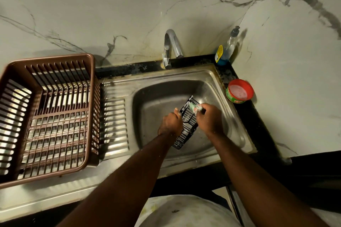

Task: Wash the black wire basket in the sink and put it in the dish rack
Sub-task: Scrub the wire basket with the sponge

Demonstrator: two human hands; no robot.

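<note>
Soap suds cling to the black wire basket, which sits tilted over the bowl of the sink at the centre of the frame, one end up toward the tap and the other down toward the lower edge of the bowl; your left hand is curled around its left rim, and your right hand is clenched on a green scrub pad pressed against the upper end of the wires; judge the basket as light and stiff, thin metal rods that should not flex much under scrubbing, yet slick now that foam coats them; so take hold where you already do, on the thicker rim wire along a long side, with fingers hooked through the gaps rather than pinching a single rod, since a hooked grip is less likely to slide when wet; watch the wire ends and corners, which may catch the pad or a fingertip; no water appears to run from the tap, though that is hard to tell; once rinsed it will drip freely, so carry it level and low to the brown dish rack at the left of the frame on the steel drainboard; the rack's slatted floor is open enough to take it lying flat or on its side; the red-rimmed soap tub and the dish liquid bottle stand on the worktop at the upper right of the sink, well apart from your hands.
</note>
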